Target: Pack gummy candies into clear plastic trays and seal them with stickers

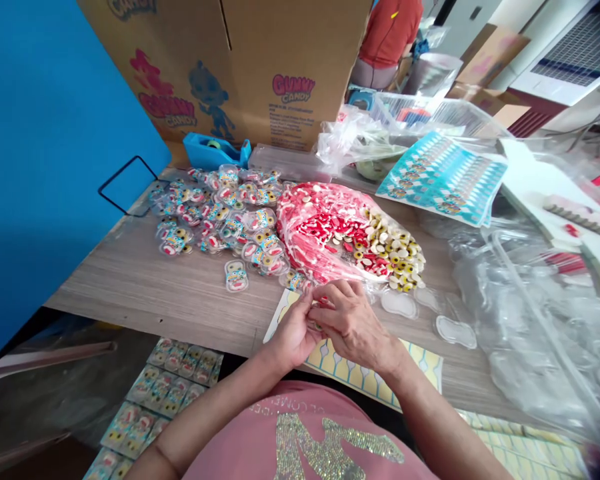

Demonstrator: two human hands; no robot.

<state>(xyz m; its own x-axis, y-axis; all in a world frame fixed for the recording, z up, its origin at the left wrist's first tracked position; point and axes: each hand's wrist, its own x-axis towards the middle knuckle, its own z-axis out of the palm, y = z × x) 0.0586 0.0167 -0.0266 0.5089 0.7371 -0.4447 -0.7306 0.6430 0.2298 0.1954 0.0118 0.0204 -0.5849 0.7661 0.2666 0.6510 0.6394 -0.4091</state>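
My left hand [294, 333] and my right hand [353, 321] meet at the table's front edge, fingers closed around a small candy pack [316, 325]. Fingers cover most of it; a bit of red shows between them. Just beyond lies an open plastic bag [325, 197] with red-and-white candy pieces [313, 230] and yellow eye-shaped pieces [397, 250]. Left of the bag spreads a heap of filled clear candy packs [220, 210], with one pack [237, 275] apart in front. Beneath my hands is a yellow patterned sticker sheet [350, 370]. Clear plastic shells [399, 303] lie to the right.
Blue printed sheets [443, 177] rest at the back right, near a pile of clear plastic shells [525, 347]. A blue tape dispenser [215, 152] stands before a large cardboard box [250, 73]. Packed trays [165, 387] sit below the table's left edge. A person in red [393, 30] is behind.
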